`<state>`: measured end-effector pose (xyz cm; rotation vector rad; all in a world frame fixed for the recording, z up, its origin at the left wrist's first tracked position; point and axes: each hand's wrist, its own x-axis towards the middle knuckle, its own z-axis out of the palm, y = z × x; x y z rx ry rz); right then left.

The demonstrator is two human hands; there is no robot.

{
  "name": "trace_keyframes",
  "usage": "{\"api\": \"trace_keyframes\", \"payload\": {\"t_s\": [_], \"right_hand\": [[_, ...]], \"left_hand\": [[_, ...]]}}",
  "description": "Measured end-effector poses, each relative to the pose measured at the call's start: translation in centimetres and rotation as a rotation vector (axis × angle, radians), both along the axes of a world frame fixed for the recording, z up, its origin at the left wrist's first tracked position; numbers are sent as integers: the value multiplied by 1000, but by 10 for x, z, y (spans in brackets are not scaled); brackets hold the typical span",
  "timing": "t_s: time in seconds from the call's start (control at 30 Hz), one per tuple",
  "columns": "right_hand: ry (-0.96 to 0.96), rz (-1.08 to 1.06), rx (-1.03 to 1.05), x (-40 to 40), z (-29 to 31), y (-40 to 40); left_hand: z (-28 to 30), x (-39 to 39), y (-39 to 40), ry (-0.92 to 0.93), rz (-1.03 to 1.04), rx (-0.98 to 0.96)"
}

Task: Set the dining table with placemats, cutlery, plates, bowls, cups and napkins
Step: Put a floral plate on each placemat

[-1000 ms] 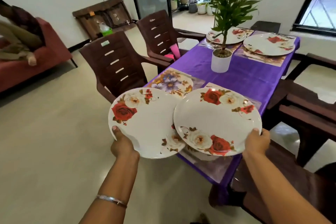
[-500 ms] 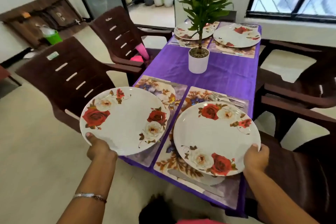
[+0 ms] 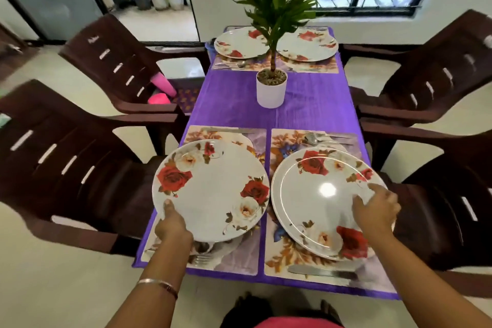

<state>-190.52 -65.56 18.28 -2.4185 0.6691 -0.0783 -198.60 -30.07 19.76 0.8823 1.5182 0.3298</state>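
Left hand [image 3: 173, 226] grips the near rim of a rose-print plate [image 3: 213, 189], thumb on top, over the left placemat [image 3: 234, 258]. Right hand [image 3: 375, 210] rests with its fingers spread on the second plate [image 3: 308, 202], which sits on the right placemat [image 3: 282, 255]. A knife [image 3: 319, 271] lies near that mat's front edge, with cutlery [image 3: 319, 137] at the far edge. A potted plant [image 3: 271, 88] stands mid-table on the purple tablecloth [image 3: 229, 104], with two more plates [image 3: 239, 44] behind it. There are brown chairs [image 3: 66, 160] on both sides.

Glossy plates [image 3: 213, 194], sheeny purple tablecloth [image 3: 314, 104]
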Motion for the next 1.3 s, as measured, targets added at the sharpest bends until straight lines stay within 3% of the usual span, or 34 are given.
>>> {"api": "trace_keyframes", "payload": {"t_s": [0.1, 0.2, 0.33, 0.47, 0.7, 1.3], "right_hand": [[28, 254, 75, -10, -6, 34], [115, 451, 25, -19, -9, 67], [174, 587, -56, -29, -11, 97], [270, 690, -165, -34, -16, 111], [320, 752, -253, -37, -20, 121], [345, 832, -324, -24, -22, 125]], "left_hand": [[-14, 0, 20, -14, -148, 78], [-51, -8, 53, 116, -455, 219], [-41, -16, 63, 216, -715, 313], [-39, -9, 67, 243, -834, 386], [-46, -3, 75, 278, -872, 419], [-60, 7, 84, 234, -745, 421]]}}
